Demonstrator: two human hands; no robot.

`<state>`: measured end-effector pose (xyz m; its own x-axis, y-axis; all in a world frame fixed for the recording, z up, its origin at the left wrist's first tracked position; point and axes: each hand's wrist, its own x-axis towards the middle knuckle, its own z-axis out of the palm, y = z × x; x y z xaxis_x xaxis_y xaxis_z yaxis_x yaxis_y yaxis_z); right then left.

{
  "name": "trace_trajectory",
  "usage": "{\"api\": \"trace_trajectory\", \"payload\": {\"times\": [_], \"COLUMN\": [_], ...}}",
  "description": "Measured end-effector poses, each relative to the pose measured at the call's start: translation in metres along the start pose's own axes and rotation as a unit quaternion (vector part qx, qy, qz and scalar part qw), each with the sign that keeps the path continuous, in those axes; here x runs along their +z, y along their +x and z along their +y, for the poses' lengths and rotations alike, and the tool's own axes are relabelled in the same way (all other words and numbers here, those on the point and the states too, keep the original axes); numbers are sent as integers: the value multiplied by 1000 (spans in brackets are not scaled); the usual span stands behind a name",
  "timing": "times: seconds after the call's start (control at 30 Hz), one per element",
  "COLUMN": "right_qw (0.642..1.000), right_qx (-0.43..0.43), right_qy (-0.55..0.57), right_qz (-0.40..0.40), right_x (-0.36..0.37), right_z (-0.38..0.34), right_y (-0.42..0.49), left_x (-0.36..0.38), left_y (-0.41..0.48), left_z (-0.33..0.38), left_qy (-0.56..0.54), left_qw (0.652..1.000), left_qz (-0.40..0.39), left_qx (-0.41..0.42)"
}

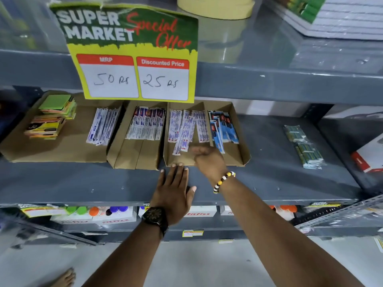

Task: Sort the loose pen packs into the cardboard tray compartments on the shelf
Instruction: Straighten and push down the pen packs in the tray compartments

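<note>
Three cardboard trays sit on the grey shelf. The right tray (240,150) holds white-and-blue pen packs (186,129) in its left compartment, some lying askew, and blue-and-black pen packs (222,129) in its right one. The middle tray (132,156) holds white-and-red pen packs (147,125). More white pen packs (102,126) lie in the left tray (62,150). My left hand (174,189) lies flat and open on the shelf, fingertips touching the right tray's front edge. My right hand (207,160) reaches into that tray with fingers curled; I see nothing in it.
Stacks of green and orange sticky-note pads (51,117) fill the left tray's far side. Green packets (304,146) lie loose on the shelf at right. A yellow price sign (134,59) hangs from the shelf above. Boxes and bottles stand on the shelf below.
</note>
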<state>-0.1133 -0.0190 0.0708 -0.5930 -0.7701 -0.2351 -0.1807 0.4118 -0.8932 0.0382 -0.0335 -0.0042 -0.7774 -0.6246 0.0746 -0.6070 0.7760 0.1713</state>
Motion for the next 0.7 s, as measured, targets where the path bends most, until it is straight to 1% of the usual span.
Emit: {"api": "trace_trajectory", "payload": {"times": [0.1, 0.2, 0.27, 0.33, 0.4, 0.47, 0.53, 0.63, 0.7], "right_qw": [999, 994, 988, 976, 954, 929, 909, 880, 851], "right_qx": [-50, -98, -120, -143, -186, -227, -250, -278, -337], "right_qy": [1, -14, -47, -104, -177, -252, -314, -378, -400], "right_qz": [5, 48, 90, 129, 154, 146, 110, 64, 42], "right_x": [-25, -58, -82, -103, -121, -134, -146, -151, -152], "right_z": [11, 21, 26, 30, 34, 38, 44, 51, 54], "right_y": [-15, -28, -32, -33, -28, -20, -8, 10, 20], "left_x": [-1, -1, -4, -12, -22, -32, -42, -53, -55], "left_y": [0, 0, 0, 1, 6, 19, 39, 66, 80], "left_z": [1, 0, 0, 3, 12, 23, 33, 38, 43], "left_qy": [-2, -1, -28, -40, -21, -16, -6, 39, 89], "left_qw": [1000, 999, 999, 999, 997, 993, 992, 993, 990], "left_qz": [-13, -32, -40, -20, 12, 40, 44, 8, -27], "left_qx": [1, -9, -9, 25, 79, 112, 118, 107, 105]}}
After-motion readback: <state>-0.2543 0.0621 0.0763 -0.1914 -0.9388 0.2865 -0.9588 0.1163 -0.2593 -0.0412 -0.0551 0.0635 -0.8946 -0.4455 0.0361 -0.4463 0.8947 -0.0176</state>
